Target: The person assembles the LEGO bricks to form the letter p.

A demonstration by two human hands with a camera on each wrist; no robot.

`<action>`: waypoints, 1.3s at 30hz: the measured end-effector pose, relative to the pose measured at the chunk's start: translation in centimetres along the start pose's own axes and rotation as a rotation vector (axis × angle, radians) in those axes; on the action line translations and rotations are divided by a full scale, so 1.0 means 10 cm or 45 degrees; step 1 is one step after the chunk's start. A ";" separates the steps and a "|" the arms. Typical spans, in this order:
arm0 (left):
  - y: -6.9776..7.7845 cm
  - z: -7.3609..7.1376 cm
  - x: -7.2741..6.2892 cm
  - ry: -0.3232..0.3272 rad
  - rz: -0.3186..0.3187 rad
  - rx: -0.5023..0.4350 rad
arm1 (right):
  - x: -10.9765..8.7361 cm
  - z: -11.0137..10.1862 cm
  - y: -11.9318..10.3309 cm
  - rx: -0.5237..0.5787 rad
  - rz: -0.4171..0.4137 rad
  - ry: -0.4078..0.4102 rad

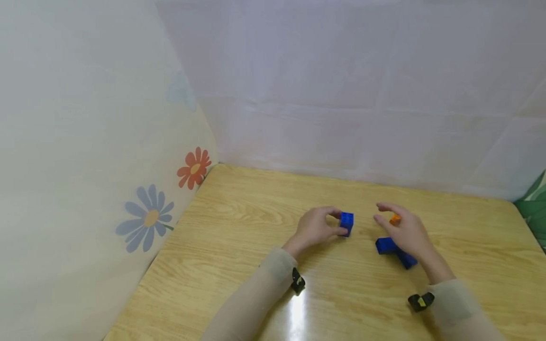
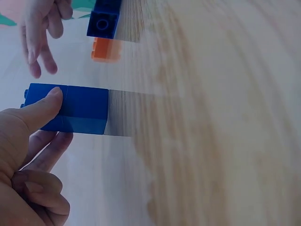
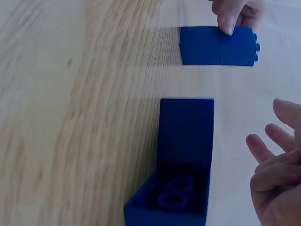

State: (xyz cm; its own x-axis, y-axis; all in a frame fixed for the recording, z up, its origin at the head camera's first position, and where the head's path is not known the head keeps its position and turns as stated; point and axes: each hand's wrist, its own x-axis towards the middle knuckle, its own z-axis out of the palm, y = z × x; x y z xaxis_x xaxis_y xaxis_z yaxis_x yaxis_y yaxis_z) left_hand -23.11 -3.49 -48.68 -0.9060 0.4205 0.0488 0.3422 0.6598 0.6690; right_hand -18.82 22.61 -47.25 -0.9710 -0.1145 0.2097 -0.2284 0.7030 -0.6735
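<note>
While the far left was taken up by a pale sheet [image 1: 85, 118] printed with a blue flower [image 1: 151, 218] and a red one [image 1: 195, 168], a bit further along the left hand [image 1: 314, 227] was spotted over the wooden table [image 1: 230, 227]. Pinched between its thumb and fingers was a blue stack [image 1: 347, 224], basically two bricks one on top of the other, studs up, base down on the wood. Next along, a couple of loose blue bricks [image 1: 386, 246] were seen lying close together, though whether they were joined couldn't be told. Near those, an orange brick [image 1: 395, 219] was partly covered by the right hand [image 1: 408, 233], which was held loosely curved, thumb and index apart, nothing gripped.
</note>
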 end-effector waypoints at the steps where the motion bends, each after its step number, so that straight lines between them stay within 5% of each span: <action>1: 0.00 0.00 0.00 0.001 0.000 -0.001 | -0.01 -0.03 0.02 0.001 0.016 -0.008; 17: -0.02 0.01 0.02 0.035 0.020 0.002 | -0.11 -0.37 0.42 -0.069 0.149 -0.066; 39: 0.00 -0.01 0.00 0.011 -0.004 -0.012 | -0.04 -0.34 0.57 -0.146 0.401 -0.232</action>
State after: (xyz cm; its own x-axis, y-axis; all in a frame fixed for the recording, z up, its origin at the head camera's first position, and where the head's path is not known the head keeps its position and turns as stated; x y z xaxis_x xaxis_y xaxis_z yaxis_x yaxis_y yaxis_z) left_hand -23.17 -3.56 -48.59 -0.9091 0.4131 0.0533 0.3372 0.6548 0.6764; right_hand -19.50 29.07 -48.75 -0.9913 0.0042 -0.1312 0.0827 0.7965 -0.5989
